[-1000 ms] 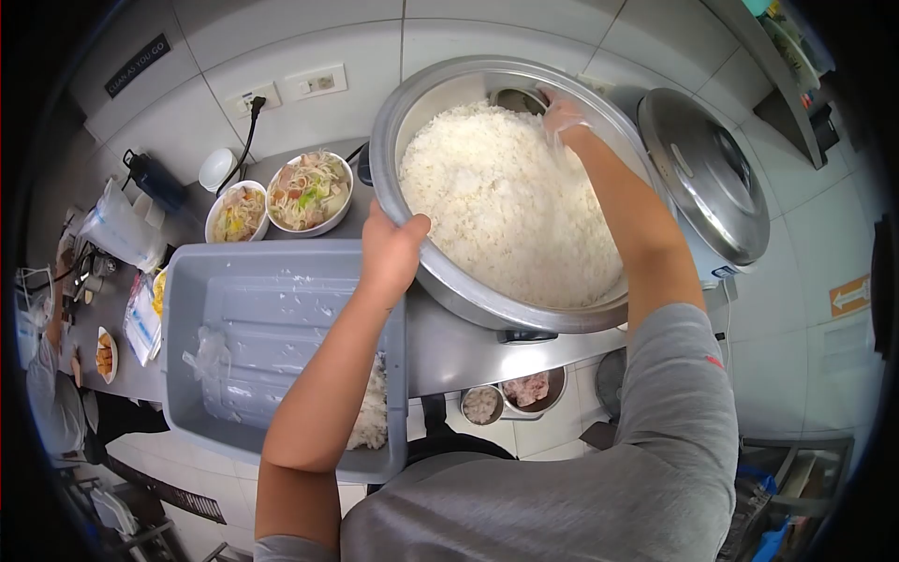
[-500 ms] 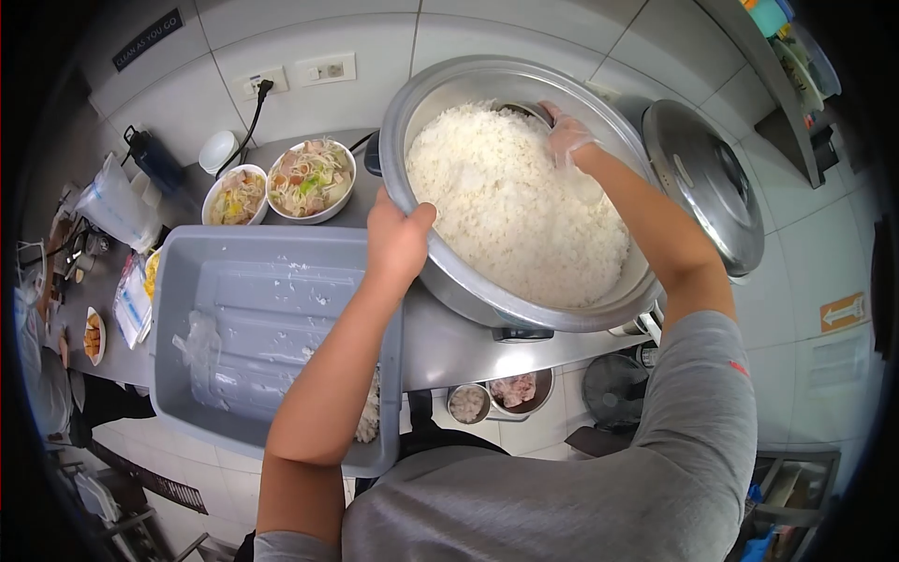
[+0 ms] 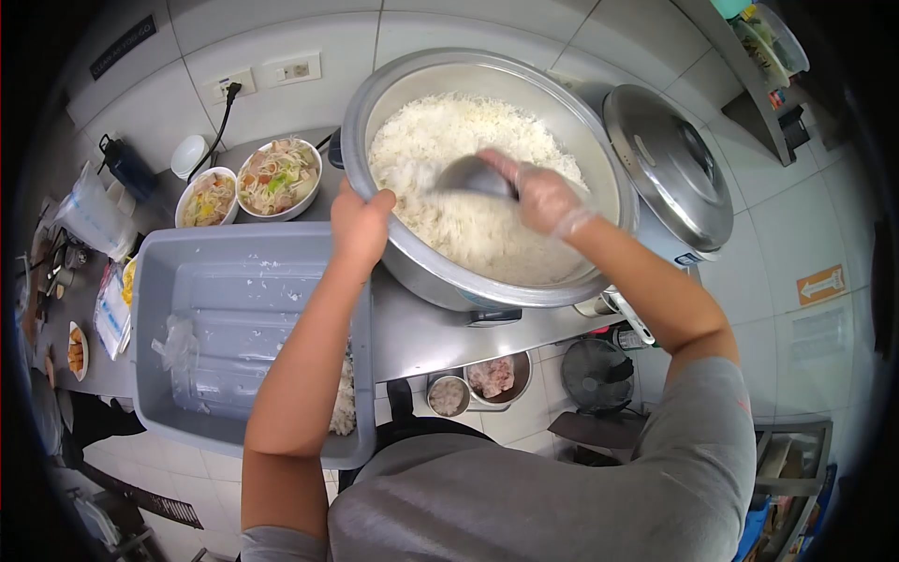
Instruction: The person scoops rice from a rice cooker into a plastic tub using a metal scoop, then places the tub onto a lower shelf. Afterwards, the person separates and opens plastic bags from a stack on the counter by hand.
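A big metal pot [image 3: 421,272] of cooked white rice [image 3: 468,122] stands tilted towards me on the steel counter. My left hand [image 3: 362,223] is closed on the pot's near left rim. Inside the pot, my right hand [image 3: 548,199], in a clear plastic glove, grips a metal bowl [image 3: 476,178] by its edge. The bowl is blurred by motion and sits low against the rice. To the left, under my left forearm, is a grey plastic tub [image 3: 253,245] with rice stuck to its floor and a heap of rice [image 3: 345,398] in its near right corner.
Two bowls of noodles with toppings [image 3: 279,178] stand behind the tub. A crumpled clear plastic bag [image 3: 176,344] lies in it. The pot lid [image 3: 670,164] leans at the right. Below the counter are pans of food [image 3: 492,377] and a fan [image 3: 596,375].
My right hand has swept the metal bowl from the pot's far side leftwards and nearer, through the rice. The left hand stays on the rim. The view has shifted slightly.
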Demonstrator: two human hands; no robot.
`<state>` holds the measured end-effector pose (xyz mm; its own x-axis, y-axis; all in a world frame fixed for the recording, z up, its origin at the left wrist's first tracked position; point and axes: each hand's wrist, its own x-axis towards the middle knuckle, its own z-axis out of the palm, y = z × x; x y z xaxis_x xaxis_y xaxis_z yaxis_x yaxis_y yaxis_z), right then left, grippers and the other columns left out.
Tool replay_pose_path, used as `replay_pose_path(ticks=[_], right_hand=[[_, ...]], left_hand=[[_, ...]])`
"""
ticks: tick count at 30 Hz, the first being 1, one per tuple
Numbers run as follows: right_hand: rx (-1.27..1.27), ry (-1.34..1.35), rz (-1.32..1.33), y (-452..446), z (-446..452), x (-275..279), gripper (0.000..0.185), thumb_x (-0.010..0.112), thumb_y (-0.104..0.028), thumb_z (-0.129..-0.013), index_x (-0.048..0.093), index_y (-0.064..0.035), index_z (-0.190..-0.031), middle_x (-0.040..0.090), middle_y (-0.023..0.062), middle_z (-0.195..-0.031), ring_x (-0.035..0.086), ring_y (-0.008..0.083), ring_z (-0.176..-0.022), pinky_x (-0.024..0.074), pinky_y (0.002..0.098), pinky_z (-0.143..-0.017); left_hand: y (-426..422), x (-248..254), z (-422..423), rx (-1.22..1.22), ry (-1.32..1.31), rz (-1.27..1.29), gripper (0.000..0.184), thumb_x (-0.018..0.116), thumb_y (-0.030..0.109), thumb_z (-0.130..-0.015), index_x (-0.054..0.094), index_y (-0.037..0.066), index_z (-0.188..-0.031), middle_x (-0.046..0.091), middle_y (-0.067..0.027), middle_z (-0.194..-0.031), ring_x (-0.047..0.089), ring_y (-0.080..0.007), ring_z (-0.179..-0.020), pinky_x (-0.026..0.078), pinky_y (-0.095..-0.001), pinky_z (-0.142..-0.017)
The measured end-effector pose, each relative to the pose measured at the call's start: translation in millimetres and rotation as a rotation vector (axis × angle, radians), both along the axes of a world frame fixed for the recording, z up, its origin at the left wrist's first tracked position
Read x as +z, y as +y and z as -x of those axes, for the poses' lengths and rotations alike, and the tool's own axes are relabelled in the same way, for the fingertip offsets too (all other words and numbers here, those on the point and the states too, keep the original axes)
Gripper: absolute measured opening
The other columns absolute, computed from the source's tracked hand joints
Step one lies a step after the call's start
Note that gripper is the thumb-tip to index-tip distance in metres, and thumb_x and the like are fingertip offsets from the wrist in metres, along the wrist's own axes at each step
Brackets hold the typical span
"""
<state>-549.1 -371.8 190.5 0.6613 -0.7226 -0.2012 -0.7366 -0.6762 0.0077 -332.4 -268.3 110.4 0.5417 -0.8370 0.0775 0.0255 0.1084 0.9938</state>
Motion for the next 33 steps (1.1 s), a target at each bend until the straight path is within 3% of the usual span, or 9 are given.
replay_pose_path(ticks=[3, 4, 8, 13, 19, 22, 25, 31, 33], right_hand=[[0.243, -0.129, 0.278, 12.8, 26.6, -2.9, 0.079, 0.041, 0.010, -0.077, 0.025, -0.0289, -0.143, 0.056, 0.0233, -0.110, 0.063, 0.0325, -0.083, 0.0530, 0.0388, -0.072], [0.214, -0.143, 0.234, 11.7, 27.3, 7.5, 0.073, 0.040, 0.008, -0.081, 0.026, -0.0305, -0.142, 0.048, 0.0238, -0.124, 0.063, 0.0342, -0.087, 0.0541, 0.0394, -0.076], [-0.095, -0.150, 0.418, -22.8, 6.8, 39.9, 0.068, 0.039, 0.004, -0.085, 0.025, -0.0299, -0.142, 0.040, 0.0227, -0.134, 0.061, 0.0361, -0.097, 0.0532, 0.0436, -0.080], [-0.187, -0.071, 0.490, -130.0, -29.0, 2.8, 0.064, 0.035, 0.004, -0.087, 0.024, -0.0265, -0.143, 0.033, 0.0236, -0.139, 0.058, 0.0367, -0.106, 0.0522, 0.0471, -0.083], [-0.234, -0.018, 0.403, -193.0, -45.1, -58.4, 0.066, 0.040, 0.002, -0.083, 0.025, -0.0220, -0.142, 0.058, 0.0277, -0.109, 0.063, 0.0361, -0.092, 0.0509, 0.0453, -0.079], [-0.279, -0.160, 0.195, -204.6, -19.7, -50.2, 0.064, 0.044, -0.006, -0.083, 0.026, -0.0232, -0.142, 0.061, 0.0231, -0.109, 0.059, 0.0369, -0.103, 0.0464, 0.0459, -0.086], [-0.269, -0.075, 0.280, -217.1, -21.9, -54.9, 0.067, 0.042, -0.001, -0.079, 0.029, -0.0219, -0.141, 0.064, 0.0225, -0.097, 0.063, 0.0351, -0.087, 0.0483, 0.0417, -0.075], [-0.139, -0.075, -0.192, -153.1, -14.6, -4.5, 0.068, 0.046, -0.001, -0.083, 0.023, -0.0265, -0.142, 0.063, 0.0194, -0.096, 0.064, 0.0289, -0.086, 0.0513, 0.0366, -0.074], [-0.100, -0.010, -0.099, -117.9, 0.2, -8.3, 0.071, 0.046, 0.000, -0.082, 0.022, -0.0264, -0.143, 0.063, 0.0188, -0.090, 0.064, 0.0277, -0.081, 0.0517, 0.0358, -0.071]], left_hand=[[-1.6, -4.6, 0.4, -0.031, 0.034, 0.007, 0.051, 0.058, 0.013, -0.070, 0.049, -0.010, -0.114, 0.062, -0.0221, -0.103, 0.061, -0.0295, -0.094, 0.045, -0.0333, -0.084], [-1.4, -4.6, -1.0, -0.033, 0.042, 0.013, 0.052, 0.058, 0.014, -0.070, 0.048, -0.010, -0.115, 0.062, -0.0222, -0.104, 0.061, -0.0292, -0.095, 0.045, -0.0330, -0.084], [0.8, 0.3, 0.1, -0.053, 0.040, -0.002, 0.054, 0.059, 0.014, -0.070, 0.046, -0.010, -0.117, 0.060, -0.0218, -0.107, 0.060, -0.0292, -0.097, 0.044, -0.0323, -0.085], [3.9, 8.3, 1.5, -0.052, 0.088, -0.032, 0.053, 0.058, 0.013, -0.070, 0.047, -0.008, -0.118, 0.061, -0.0207, -0.106, 0.059, -0.0279, -0.097, 0.044, -0.0320, -0.086], [-0.2, 0.2, -3.0, -0.053, 0.024, -0.033, 0.051, 0.056, 0.011, -0.069, 0.048, -0.008, -0.116, 0.062, -0.0192, -0.104, 0.059, -0.0263, -0.096, 0.044, -0.0310, -0.085], [-1.5, 0.3, 1.2, -0.025, 0.087, 0.011, 0.051, 0.056, 0.012, -0.069, 0.048, -0.008, -0.116, 0.062, -0.0191, -0.103, 0.059, -0.0266, -0.095, 0.044, -0.0312, -0.085], [-3.0, -1.5, 2.2, -0.005, 0.076, 0.026, 0.051, 0.056, 0.013, -0.069, 0.049, -0.009, -0.115, 0.063, -0.0197, -0.101, 0.060, -0.0276, -0.094, 0.044, -0.0320, -0.085], [-4.1, -8.0, -0.6, 0.020, -0.014, 0.027, 0.051, 0.057, 0.015, -0.068, 0.050, -0.010, -0.112, 0.063, -0.0214, -0.100, 0.061, -0.0299, -0.094, 0.044, -0.0330, -0.084], [-5.2, -9.3, 0.0, 0.029, 0.015, 0.033, 0.051, 0.057, 0.015, -0.069, 0.050, -0.009, -0.113, 0.063, -0.0218, -0.102, 0.060, -0.0297, -0.096, 0.044, -0.0329, -0.086]])
